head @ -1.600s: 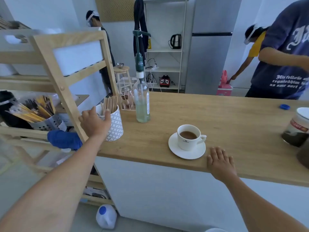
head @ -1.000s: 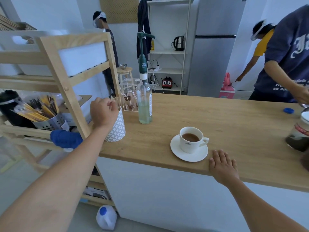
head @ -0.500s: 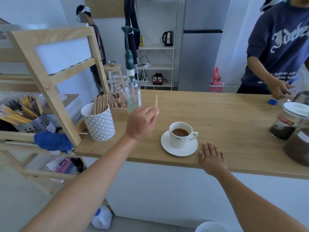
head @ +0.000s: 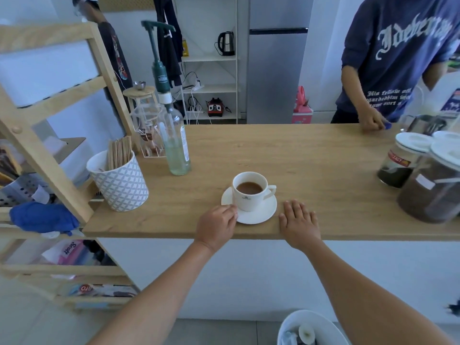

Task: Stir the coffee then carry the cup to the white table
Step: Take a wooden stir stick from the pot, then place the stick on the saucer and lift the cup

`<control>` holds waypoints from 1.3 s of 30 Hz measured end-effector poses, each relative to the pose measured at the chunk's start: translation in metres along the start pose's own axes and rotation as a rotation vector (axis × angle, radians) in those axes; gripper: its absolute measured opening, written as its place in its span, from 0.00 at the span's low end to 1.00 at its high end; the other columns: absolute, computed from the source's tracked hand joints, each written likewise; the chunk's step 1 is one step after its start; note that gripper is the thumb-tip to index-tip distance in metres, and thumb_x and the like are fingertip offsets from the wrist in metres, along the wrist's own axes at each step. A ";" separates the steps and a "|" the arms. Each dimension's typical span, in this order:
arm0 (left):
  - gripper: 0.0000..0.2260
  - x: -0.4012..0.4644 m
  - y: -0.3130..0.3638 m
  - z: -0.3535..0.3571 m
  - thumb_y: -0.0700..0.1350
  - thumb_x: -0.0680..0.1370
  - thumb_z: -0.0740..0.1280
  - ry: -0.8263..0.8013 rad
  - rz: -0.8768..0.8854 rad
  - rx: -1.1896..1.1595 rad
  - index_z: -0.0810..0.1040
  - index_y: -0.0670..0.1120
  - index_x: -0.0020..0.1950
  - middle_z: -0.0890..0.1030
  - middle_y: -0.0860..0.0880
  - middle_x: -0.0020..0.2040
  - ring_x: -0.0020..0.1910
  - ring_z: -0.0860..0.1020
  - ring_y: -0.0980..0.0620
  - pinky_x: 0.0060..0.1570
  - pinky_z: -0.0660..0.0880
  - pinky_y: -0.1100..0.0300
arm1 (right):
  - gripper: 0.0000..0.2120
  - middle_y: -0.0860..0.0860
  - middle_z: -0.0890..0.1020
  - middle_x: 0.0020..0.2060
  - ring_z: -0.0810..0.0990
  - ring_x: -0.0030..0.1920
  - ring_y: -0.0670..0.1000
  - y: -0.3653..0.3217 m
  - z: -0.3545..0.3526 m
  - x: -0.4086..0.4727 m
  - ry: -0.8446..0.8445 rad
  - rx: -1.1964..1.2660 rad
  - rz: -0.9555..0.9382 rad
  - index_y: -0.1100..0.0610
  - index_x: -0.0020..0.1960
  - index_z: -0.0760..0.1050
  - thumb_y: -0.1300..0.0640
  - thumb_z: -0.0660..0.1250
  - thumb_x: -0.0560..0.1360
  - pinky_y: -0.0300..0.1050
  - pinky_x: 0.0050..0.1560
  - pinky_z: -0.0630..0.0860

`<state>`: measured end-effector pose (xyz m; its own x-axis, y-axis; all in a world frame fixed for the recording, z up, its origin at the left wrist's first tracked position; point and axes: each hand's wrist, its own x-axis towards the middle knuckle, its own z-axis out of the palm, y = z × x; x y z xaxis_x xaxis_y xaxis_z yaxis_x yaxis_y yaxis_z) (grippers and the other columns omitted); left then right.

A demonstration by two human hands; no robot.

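Left hand (head: 216, 226) at lower centre of frame, knuckles up, fingers curled closed at the near-left rim of the saucer (head: 258, 215); whatever it grips is hidden under the hand, cannot tell. Right hand (head: 298, 221) lies open and flat, palm down, on the near edge of the wooden counter (head: 311, 158), just right of the saucer. White cup (head: 250, 191) stands upright on the saucer, centre frame, brown coffee inside, handle to the right; small dark logo on its front, too small to read. Left of centre, a patterned white pot (head: 119, 184) holds wooden stir sticks (head: 119, 151). Beside it a clear pump bottle (head: 175, 135); green pump collar carries white lettering, not legible. Right edge: lidded jars (head: 403, 160) of dark grounds, cut off by the frame; one red-and-yellow label, only partly readable. Upper right, a person's navy sweatshirt (head: 398, 53) with gothic lettering, blurred. Lower left, shelf packaging reads "Scott" (head: 68, 249), upside down.
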<state>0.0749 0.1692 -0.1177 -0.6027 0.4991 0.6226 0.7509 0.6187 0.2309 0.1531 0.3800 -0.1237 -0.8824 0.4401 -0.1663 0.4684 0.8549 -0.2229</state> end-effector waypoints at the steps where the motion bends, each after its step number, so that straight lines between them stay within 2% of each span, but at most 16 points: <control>1: 0.13 -0.002 0.000 0.002 0.47 0.74 0.61 -0.016 0.013 -0.009 0.84 0.45 0.43 0.85 0.53 0.38 0.35 0.81 0.49 0.29 0.72 0.65 | 0.27 0.50 0.45 0.79 0.42 0.79 0.52 0.000 0.000 0.000 -0.001 0.001 0.000 0.51 0.79 0.43 0.46 0.39 0.81 0.54 0.77 0.41; 6: 0.12 -0.008 -0.006 0.006 0.51 0.73 0.65 -0.066 0.044 -0.006 0.85 0.46 0.42 0.86 0.56 0.43 0.42 0.78 0.50 0.39 0.75 0.64 | 0.27 0.50 0.44 0.79 0.40 0.79 0.52 0.001 -0.002 0.000 -0.020 0.006 -0.001 0.52 0.79 0.42 0.46 0.39 0.81 0.55 0.77 0.40; 10: 0.19 -0.011 -0.006 0.003 0.57 0.73 0.64 -0.154 -0.021 0.002 0.86 0.45 0.49 0.85 0.55 0.49 0.47 0.77 0.49 0.45 0.79 0.57 | 0.27 0.50 0.44 0.79 0.40 0.78 0.51 0.001 -0.002 0.001 -0.045 0.032 0.001 0.51 0.79 0.41 0.46 0.39 0.81 0.55 0.77 0.39; 13: 0.26 -0.009 -0.002 0.000 0.64 0.70 0.63 -0.219 -0.062 -0.030 0.86 0.44 0.49 0.84 0.54 0.52 0.51 0.76 0.50 0.50 0.75 0.62 | 0.27 0.50 0.44 0.79 0.40 0.78 0.52 0.001 -0.005 0.000 -0.058 0.073 0.002 0.51 0.79 0.43 0.47 0.40 0.81 0.55 0.77 0.39; 17: 0.28 -0.006 0.002 -0.013 0.67 0.70 0.61 -0.172 -0.096 -0.089 0.85 0.45 0.49 0.82 0.54 0.57 0.54 0.75 0.49 0.52 0.72 0.64 | 0.26 0.53 0.52 0.79 0.48 0.78 0.55 -0.004 -0.018 0.006 -0.111 0.168 0.043 0.53 0.77 0.55 0.47 0.44 0.81 0.56 0.76 0.45; 19: 0.30 0.003 0.004 -0.022 0.66 0.72 0.59 -0.128 -0.200 -0.128 0.83 0.44 0.56 0.83 0.51 0.57 0.57 0.76 0.48 0.54 0.67 0.65 | 0.23 0.57 0.64 0.74 0.62 0.73 0.58 -0.009 -0.033 0.009 -0.093 0.353 0.106 0.56 0.66 0.70 0.50 0.45 0.80 0.55 0.72 0.56; 20: 0.31 0.009 0.005 -0.026 0.66 0.73 0.59 -0.113 -0.304 -0.178 0.82 0.43 0.59 0.82 0.49 0.58 0.59 0.76 0.47 0.56 0.65 0.65 | 0.21 0.59 0.69 0.70 0.68 0.68 0.59 -0.012 -0.043 0.010 -0.060 0.530 0.164 0.57 0.61 0.73 0.52 0.46 0.80 0.54 0.69 0.60; 23: 0.35 0.032 -0.001 -0.031 0.69 0.71 0.61 -0.152 -0.828 -0.468 0.77 0.44 0.67 0.77 0.47 0.66 0.67 0.73 0.49 0.66 0.67 0.58 | 0.20 0.59 0.74 0.67 0.73 0.59 0.56 -0.020 -0.071 0.017 -0.073 1.295 0.431 0.59 0.68 0.70 0.54 0.52 0.80 0.50 0.65 0.67; 25: 0.36 0.049 -0.003 -0.037 0.71 0.69 0.62 -0.190 -1.154 -0.619 0.77 0.44 0.63 0.80 0.47 0.59 0.56 0.78 0.48 0.57 0.73 0.56 | 0.23 0.59 0.72 0.68 0.72 0.61 0.56 -0.023 -0.081 0.022 -0.164 1.526 0.510 0.58 0.71 0.66 0.50 0.57 0.79 0.50 0.63 0.68; 26: 0.34 0.058 -0.002 -0.041 0.70 0.70 0.64 -0.198 -1.277 -0.715 0.76 0.44 0.61 0.79 0.47 0.53 0.48 0.78 0.48 0.52 0.73 0.56 | 0.26 0.59 0.70 0.69 0.71 0.65 0.57 -0.025 -0.085 0.024 -0.224 1.553 0.538 0.57 0.72 0.64 0.48 0.60 0.78 0.51 0.65 0.68; 27: 0.32 0.065 -0.001 -0.045 0.68 0.70 0.67 -0.207 -1.368 -0.832 0.74 0.44 0.62 0.78 0.46 0.54 0.48 0.78 0.48 0.52 0.74 0.55 | 0.30 0.60 0.68 0.69 0.70 0.68 0.58 -0.025 -0.086 0.026 -0.283 1.555 0.564 0.57 0.73 0.62 0.45 0.62 0.76 0.53 0.66 0.68; 29: 0.37 0.073 0.001 -0.045 0.65 0.69 0.71 -0.270 -1.458 -1.002 0.68 0.46 0.71 0.73 0.44 0.66 0.60 0.76 0.44 0.59 0.76 0.51 | 0.35 0.60 0.70 0.67 0.71 0.67 0.59 -0.027 -0.087 0.028 -0.384 1.558 0.569 0.59 0.74 0.59 0.45 0.67 0.74 0.56 0.66 0.69; 31: 0.38 0.075 0.007 -0.043 0.64 0.68 0.72 -0.336 -1.481 -1.052 0.66 0.47 0.72 0.70 0.43 0.69 0.65 0.73 0.44 0.64 0.73 0.48 | 0.36 0.59 0.76 0.57 0.76 0.59 0.58 -0.031 -0.087 0.029 -0.459 1.550 0.536 0.61 0.73 0.59 0.47 0.69 0.73 0.56 0.65 0.71; 34: 0.36 0.072 0.011 -0.036 0.62 0.68 0.74 -0.356 -1.520 -1.068 0.69 0.46 0.69 0.73 0.43 0.67 0.66 0.73 0.45 0.67 0.71 0.49 | 0.37 0.58 0.77 0.43 0.78 0.50 0.56 -0.035 -0.082 0.035 -0.483 1.435 0.513 0.66 0.71 0.60 0.49 0.71 0.72 0.55 0.68 0.70; 36: 0.32 0.071 0.012 -0.032 0.60 0.67 0.76 -0.352 -1.529 -1.086 0.72 0.46 0.64 0.75 0.44 0.64 0.65 0.74 0.46 0.66 0.72 0.49 | 0.34 0.58 0.76 0.41 0.78 0.47 0.54 -0.034 -0.079 0.040 -0.472 1.397 0.519 0.67 0.68 0.64 0.50 0.73 0.71 0.52 0.66 0.72; 39: 0.28 0.072 0.014 -0.028 0.57 0.67 0.77 -0.359 -1.519 -1.103 0.74 0.44 0.60 0.79 0.46 0.52 0.57 0.77 0.47 0.61 0.75 0.51 | 0.28 0.57 0.75 0.42 0.78 0.41 0.53 -0.033 -0.075 0.045 -0.452 1.411 0.517 0.66 0.60 0.68 0.52 0.75 0.68 0.47 0.60 0.76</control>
<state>0.0495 0.1967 -0.0487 -0.7333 0.1597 -0.6609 -0.6611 0.0596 0.7479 0.0946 0.3923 -0.0517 -0.6547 0.2558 -0.7113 0.5939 -0.4080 -0.6934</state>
